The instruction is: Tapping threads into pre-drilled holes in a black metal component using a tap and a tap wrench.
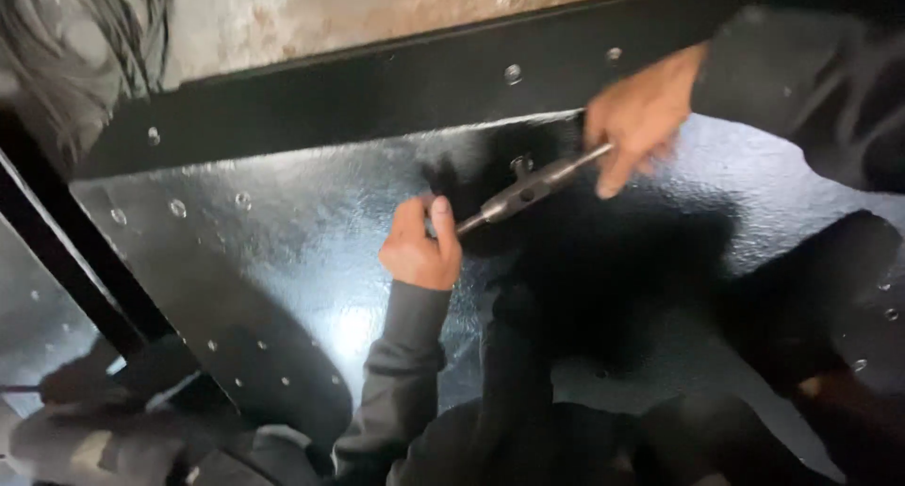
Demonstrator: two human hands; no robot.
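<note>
Steel tap wrench (528, 190) is being gripped at both handle ends by left hand (421, 250) and right hand (641, 118), fingers closed, still standing in the black panel (283, 250), turning unfinished.

Both hands (421, 250) (639, 118) grip T-handle wrench (528, 192) on blk panel (283, 260).

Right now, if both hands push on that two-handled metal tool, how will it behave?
Probably stiff: the tool looks like solid metal, gripped by left hand and right hand. Likely heavy for its size. It may slip on the glossy black plate.
</note>
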